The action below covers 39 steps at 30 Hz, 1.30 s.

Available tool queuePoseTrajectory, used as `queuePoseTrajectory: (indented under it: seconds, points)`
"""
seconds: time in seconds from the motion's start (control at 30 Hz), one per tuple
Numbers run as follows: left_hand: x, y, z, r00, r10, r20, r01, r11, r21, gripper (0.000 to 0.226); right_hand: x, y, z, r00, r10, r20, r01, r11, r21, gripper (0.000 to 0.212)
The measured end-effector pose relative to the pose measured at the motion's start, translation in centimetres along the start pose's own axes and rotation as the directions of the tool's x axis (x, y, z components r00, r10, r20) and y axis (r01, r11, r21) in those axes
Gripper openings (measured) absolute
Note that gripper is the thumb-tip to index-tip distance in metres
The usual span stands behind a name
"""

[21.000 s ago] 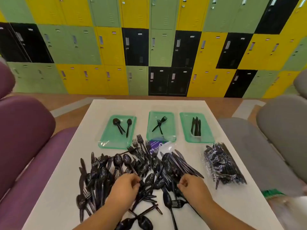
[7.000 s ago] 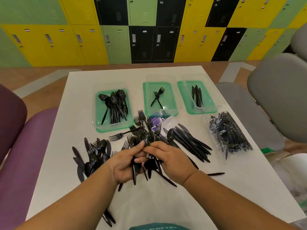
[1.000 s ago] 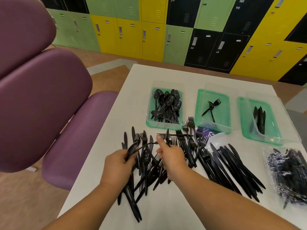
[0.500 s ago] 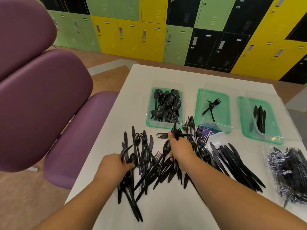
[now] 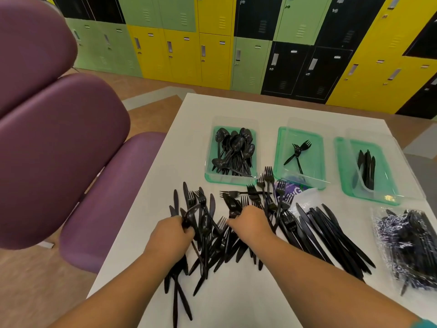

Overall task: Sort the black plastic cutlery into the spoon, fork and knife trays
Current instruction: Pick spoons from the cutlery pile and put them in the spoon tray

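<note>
Our left grip (image 5: pixel 170 233) rests on the near left part of the white tabletop (image 5: pixel 236 306), fingers curled around a black spoon (image 5: pixel 190 215) whose bowl sticks out beside the thumb. Our right grip (image 5: pixel 251 224) lies just beside it, knuckles up, fingers bent down into the loose pile (image 5: pixel 212 242) of black spoons, forks and knives. A spoon bowl shows at its fingertips, but we cannot tell whether it grasps anything. At the far side of the tabletop three green trays stand in a row. The spoon tray (image 5: pixel 230 181) on the left holds a heap of spoons (image 5: pixel 234 150), the fork tray (image 5: pixel 278 150) in the middle holds two crossed forks (image 5: pixel 296 153), and the knife tray (image 5: pixel 338 162) on the right holds a few knives (image 5: pixel 366 166). To the right of the pile a band of knives (image 5: pixel 331 240) lies side by side, and further right sits a clear bag (image 5: pixel 406 247) of packed cutlery. A purple packet (image 5: pixel 289 192) peeks out near the fork tray. A purple chair (image 5: pixel 59 150) stands to our left, and coloured lockers (image 5: pixel 212 43) line the wall.
</note>
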<state>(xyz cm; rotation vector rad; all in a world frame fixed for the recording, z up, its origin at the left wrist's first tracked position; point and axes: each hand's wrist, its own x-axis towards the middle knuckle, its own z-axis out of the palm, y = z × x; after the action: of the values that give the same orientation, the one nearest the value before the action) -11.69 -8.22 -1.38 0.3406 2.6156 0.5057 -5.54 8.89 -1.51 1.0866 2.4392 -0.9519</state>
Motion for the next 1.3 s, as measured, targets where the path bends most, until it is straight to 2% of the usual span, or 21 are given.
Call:
queuePoseTrajectory:
  seconds: [0.13, 0.23, 0.37, 0.43, 0.6, 0.7, 0.77, 0.9, 1.0, 1.1, 1.2, 1.3]
  points:
    - [0.2, 1.1, 0.8, 0.999, 0.031, -0.027, -0.034, 0.994, -0.099, 0.02, -0.1, 0.1, -0.2, 1.0, 0.014, 0.012, -0.015, 0.995, 0.096, 0.037]
    - [0.4, 1.6, 1.7, 0.999, 0.04, -0.009, -0.04, 0.998, -0.049, 0.023, -0.4, 0.3, -0.6, 0.999, 0.028, 0.029, -0.035, 0.962, 0.272, 0.035]
    - [0.3, 2.4, 2.4, 0.995, -0.008, 0.104, -0.002, 0.996, 0.094, 0.038, -1.0, 0.9, -1.1, 0.993, 0.037, 0.109, -0.094, 0.805, 0.586, 0.02]
    - [0.4, 2.8, 2.6, 0.989, -0.029, 0.146, 0.008, 0.989, 0.147, 0.041, -1.3, 1.1, -1.4, 0.989, 0.046, 0.144, -0.13, 0.744, 0.656, 0.015]
    - [0.5, 3.0, 2.0, 0.986, -0.024, 0.163, 0.009, 0.996, 0.089, 0.033, -1.6, 1.6, -2.1, 0.986, 0.032, 0.166, -0.131, 0.764, 0.632, 0.022]
    - [0.5, 2.7, 0.5, 0.981, 0.013, 0.194, -0.004, 0.999, -0.045, 0.024, -1.4, 2.0, -2.1, 0.983, -0.035, 0.182, -0.094, 0.753, 0.652, 0.013]
    - [0.3, 2.2, -1.2, 0.977, 0.029, 0.211, 0.008, 0.984, -0.176, 0.022, -1.1, 2.2, -1.9, 0.984, -0.083, 0.156, -0.032, 0.787, 0.616, 0.011]
    - [-0.3, 0.5, -4.9, 0.99, 0.005, 0.142, 0.047, 0.931, -0.363, 0.02, -0.9, 1.9, -1.3, 0.969, -0.128, 0.213, -0.033, 0.783, 0.621, 0.017]
    - [-1.1, -1.4, -5.4, 0.985, -0.049, 0.165, 0.101, 0.94, -0.326, 0.027, -1.4, 1.4, -0.7, 0.941, -0.187, 0.283, -0.033, 0.778, 0.627, 0.014]
    - [-1.9, -3.6, -3.8, 0.973, -0.127, 0.195, 0.186, 0.928, -0.324, 0.022, -1.6, 1.1, 0.0, 0.94, -0.193, 0.282, -0.02, 0.793, 0.609, 0.01]
    - [-3.1, -4.9, -2.4, 0.986, -0.145, 0.083, 0.15, 0.987, -0.06, 0.03, -1.8, 1.0, 0.1, 0.95, -0.164, 0.264, -0.041, 0.778, 0.627, 0.011]
    - [-4.1, -5.3, -1.7, 0.982, -0.18, 0.054, 0.176, 0.982, 0.074, 0.048, -2.2, 1.2, 0.2, 0.953, -0.149, 0.265, -0.061, 0.76, 0.647, 0.011]
